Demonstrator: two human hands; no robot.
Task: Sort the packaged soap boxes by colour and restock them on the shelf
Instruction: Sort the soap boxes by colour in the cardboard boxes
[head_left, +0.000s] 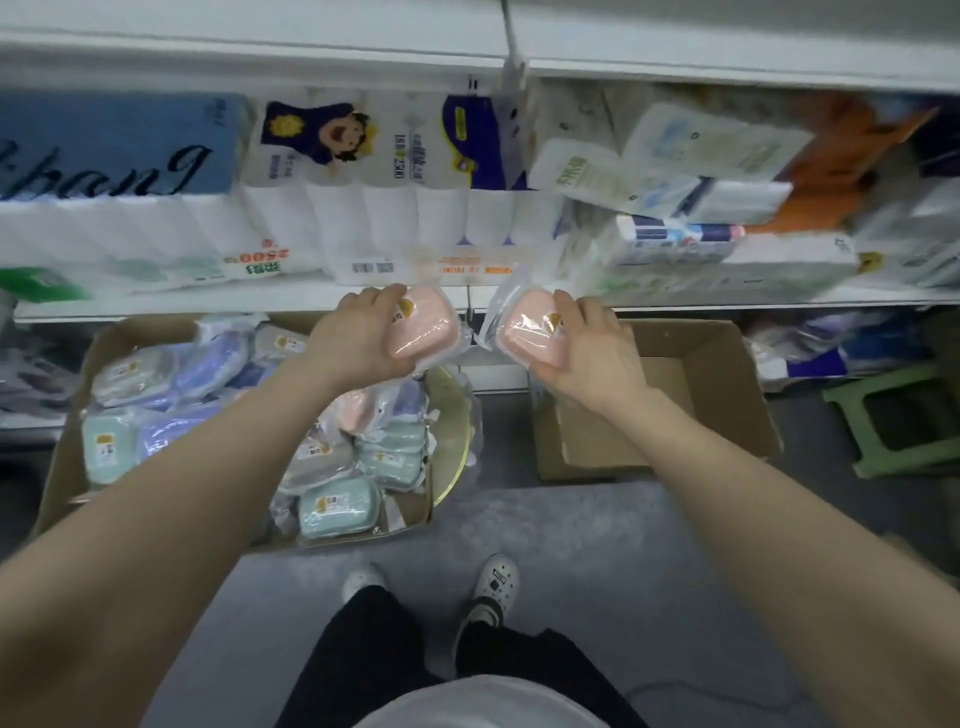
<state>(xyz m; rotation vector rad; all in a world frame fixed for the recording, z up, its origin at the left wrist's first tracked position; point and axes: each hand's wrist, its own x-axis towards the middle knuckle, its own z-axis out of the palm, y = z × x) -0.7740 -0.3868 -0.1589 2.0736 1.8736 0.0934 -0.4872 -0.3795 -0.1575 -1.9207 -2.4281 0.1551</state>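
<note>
A: Where are we in the job?

B: Sorting, I'd say. On the left, the full carton (67, 457) on the floor holds a jumble of wrapped soap boxes (337, 506) in mint, lilac and grey, with 1 pink one (358, 410) among them near its far side.

A: And the hands?

B: The left hand (358, 332) has its fingers curled around 1 pink soap box (423, 327), thumb under the near edge. Just beside it, not touching, the right hand (587, 343) grips a 2nd pink box (530, 332) the same way. Both are held up in front of the shelf edge (208, 306), between the 2 cartons.

A: So pink is the colour in hand.

B: Looks so. The next move calls for a spot for the pair: the shelf behind is crowded with tissue rolls (363, 208), so I'd guess they go either into the empty carton (727, 374) on the right or onto a free stretch of shelf I can't make out.

A: How will they handle?

B: Rounded, hard-looking oblongs in loose, glossy film with a yellow sticker. The film crinkles and flares past the ends, so it is likely slippery; grip the box, not the wrap.
</note>
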